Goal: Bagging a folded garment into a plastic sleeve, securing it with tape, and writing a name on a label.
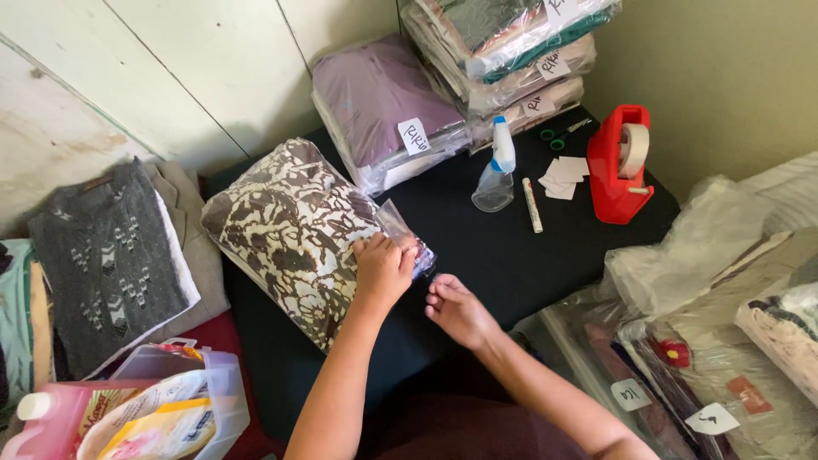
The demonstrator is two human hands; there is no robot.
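- While the left hand point(381, 268) presses flat on the bagged brown-and-cream patterned garment point(290, 226), its fingers bent down over the open flap of the clear plastic bag point(402, 232), the right hand point(456, 308) sits just beside it with fingertips pinched together, seemingly on the flap's edge or a small strip; what exactly they grip is too small to tell.
- Progress, as judged: garment already folded and fully inside its bag, lying on the black table point(503, 255) near the front left; the flap at the bag mouth is still loose and no white label shows on this parcel, so closing and tagging appear to remain.
- Finished goods: a purple bagged garment point(375, 102) and a stack of further bagged garments point(503, 51) at the back, each glossy, flat, rectangular, bearing a white paper label.
- Tools on table: red tape dispenser point(620, 166), hard plastic with a pale tape roll; translucent spray bottle point(497, 170); white marker point(532, 204); small white paper slips point(564, 175); green-handled scissors point(558, 135).
- Unbagged stock, left: grey knitted top point(106, 264), soft, matte, with pale patterning.
- Right side: crinkled clear bags and more packed garments point(707, 358).
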